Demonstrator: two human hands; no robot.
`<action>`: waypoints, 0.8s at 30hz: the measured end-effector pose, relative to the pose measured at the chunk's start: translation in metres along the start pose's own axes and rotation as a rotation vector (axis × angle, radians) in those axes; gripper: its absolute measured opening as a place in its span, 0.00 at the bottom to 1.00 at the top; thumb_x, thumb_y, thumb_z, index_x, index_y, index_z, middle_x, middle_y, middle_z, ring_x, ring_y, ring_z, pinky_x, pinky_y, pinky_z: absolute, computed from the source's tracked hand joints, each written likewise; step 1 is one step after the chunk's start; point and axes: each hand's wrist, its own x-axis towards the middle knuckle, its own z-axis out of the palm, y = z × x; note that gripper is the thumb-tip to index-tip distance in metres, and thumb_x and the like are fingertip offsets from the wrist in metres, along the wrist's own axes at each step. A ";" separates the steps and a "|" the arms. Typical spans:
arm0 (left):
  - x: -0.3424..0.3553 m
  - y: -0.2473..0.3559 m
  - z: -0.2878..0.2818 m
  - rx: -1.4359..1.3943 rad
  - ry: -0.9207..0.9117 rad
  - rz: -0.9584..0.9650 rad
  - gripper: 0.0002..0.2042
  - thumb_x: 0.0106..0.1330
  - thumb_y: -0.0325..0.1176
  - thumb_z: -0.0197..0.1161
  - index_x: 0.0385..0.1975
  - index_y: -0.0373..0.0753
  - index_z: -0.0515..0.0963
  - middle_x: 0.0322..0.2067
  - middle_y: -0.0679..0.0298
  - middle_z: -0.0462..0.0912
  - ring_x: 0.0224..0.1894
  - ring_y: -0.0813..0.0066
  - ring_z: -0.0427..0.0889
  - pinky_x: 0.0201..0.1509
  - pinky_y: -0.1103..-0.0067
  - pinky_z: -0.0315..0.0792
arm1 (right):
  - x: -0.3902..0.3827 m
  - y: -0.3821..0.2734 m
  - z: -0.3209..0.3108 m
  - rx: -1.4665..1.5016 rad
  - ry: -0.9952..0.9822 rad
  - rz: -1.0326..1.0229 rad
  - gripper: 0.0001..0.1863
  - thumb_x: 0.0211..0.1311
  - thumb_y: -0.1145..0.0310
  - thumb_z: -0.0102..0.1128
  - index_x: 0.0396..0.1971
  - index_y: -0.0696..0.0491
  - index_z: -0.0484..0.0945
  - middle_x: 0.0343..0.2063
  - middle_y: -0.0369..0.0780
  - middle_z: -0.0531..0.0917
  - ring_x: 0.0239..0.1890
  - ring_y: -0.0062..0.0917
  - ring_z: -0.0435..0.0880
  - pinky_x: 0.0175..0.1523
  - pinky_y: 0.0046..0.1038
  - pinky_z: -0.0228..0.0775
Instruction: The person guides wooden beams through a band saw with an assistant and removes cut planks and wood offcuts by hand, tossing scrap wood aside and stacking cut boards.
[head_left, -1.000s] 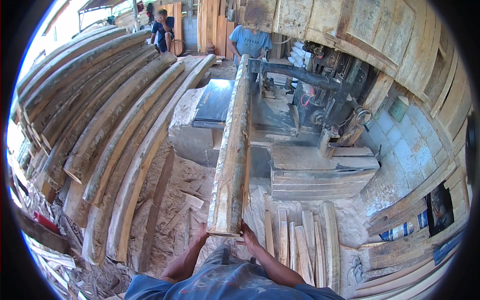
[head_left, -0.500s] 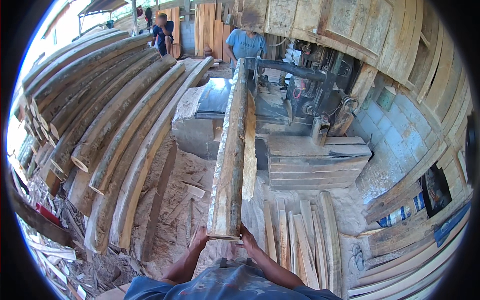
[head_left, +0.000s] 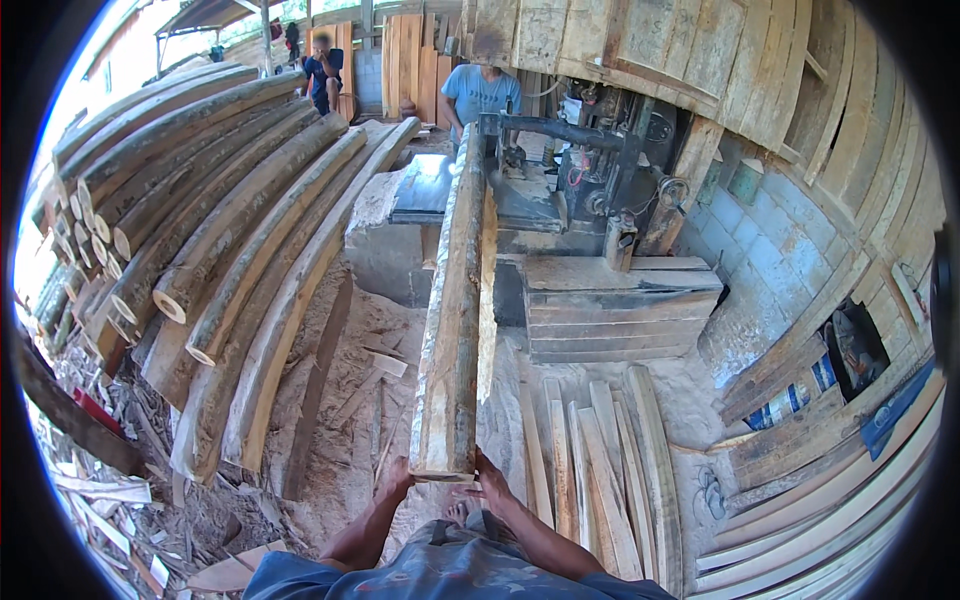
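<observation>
A long squared log [head_left: 447, 340] with bark patches stretches away from me, its far part on the sawing machine's dark metal table [head_left: 422, 190]. My left hand [head_left: 394, 480] is closed on the lower left corner of its near end. My right hand [head_left: 490, 482] grips the opposite corner, its fingers partly under the wood. A thin pale strip of wood [head_left: 488, 310] runs along the log's right side. The sawing machine [head_left: 590, 170], with a dark horizontal arm, stands at the far right of the log; its blade cannot be made out.
Several long logs [head_left: 250, 220] are stacked at left, above scattered offcuts. Sawn lengths [head_left: 600, 450] lie on the sawdust at right, beside a low timber-sided block [head_left: 610, 315]. A co-worker in a light blue shirt [head_left: 480, 95] stands beyond the machine; another person [head_left: 323, 75] sits farther back.
The view has turned slightly right, so the machine and sawn lengths sit farther left in it. Both hands keep their hold on the log's near end. Any movement of the log is too slight to tell.
</observation>
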 end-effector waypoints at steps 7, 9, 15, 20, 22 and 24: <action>-0.060 -0.017 -0.002 -0.050 -0.018 0.092 0.07 0.42 0.25 0.57 0.24 0.33 0.73 0.23 0.51 0.75 0.30 0.52 0.72 0.35 0.64 0.67 | -0.051 0.037 0.008 -0.023 -0.006 -0.018 0.43 0.52 0.31 0.39 0.63 0.44 0.50 0.59 0.42 0.62 0.58 0.38 0.63 0.54 0.43 0.63; -0.078 -0.016 -0.004 -0.083 -0.006 0.092 0.07 0.46 0.29 0.55 0.23 0.33 0.73 0.21 0.52 0.75 0.26 0.55 0.72 0.32 0.66 0.67 | -0.061 0.053 0.012 -0.009 -0.002 -0.051 0.42 0.53 0.32 0.38 0.63 0.43 0.50 0.58 0.41 0.62 0.58 0.37 0.63 0.54 0.42 0.63; -0.143 0.016 -0.013 -0.258 0.018 -0.193 0.16 0.56 0.42 0.50 0.25 0.32 0.73 0.16 0.58 0.73 0.16 0.71 0.70 0.19 0.75 0.65 | -0.106 0.084 0.025 -0.042 -0.006 0.036 0.35 0.59 0.37 0.32 0.63 0.39 0.48 0.60 0.37 0.60 0.56 0.33 0.65 0.51 0.41 0.66; -0.191 0.000 -0.005 -0.246 0.031 -0.152 0.18 0.57 0.44 0.49 0.28 0.32 0.73 0.17 0.58 0.72 0.17 0.73 0.71 0.19 0.76 0.66 | -0.131 0.132 0.022 -0.042 0.027 -0.065 0.40 0.55 0.34 0.38 0.63 0.43 0.50 0.57 0.39 0.64 0.56 0.35 0.66 0.49 0.38 0.68; -0.211 -0.024 -0.003 -0.212 0.054 -0.182 0.17 0.57 0.43 0.50 0.29 0.31 0.73 0.18 0.57 0.73 0.16 0.72 0.71 0.18 0.76 0.66 | -0.160 0.131 0.032 -0.048 0.052 -0.020 0.39 0.56 0.35 0.37 0.63 0.43 0.50 0.58 0.39 0.63 0.55 0.35 0.67 0.47 0.36 0.70; -0.228 -0.032 0.003 -0.100 0.001 -0.219 0.16 0.56 0.41 0.50 0.28 0.30 0.74 0.20 0.54 0.73 0.15 0.71 0.72 0.16 0.76 0.67 | -0.177 0.146 0.028 -0.019 0.030 -0.013 0.39 0.56 0.35 0.37 0.63 0.42 0.50 0.58 0.39 0.63 0.55 0.35 0.67 0.47 0.36 0.71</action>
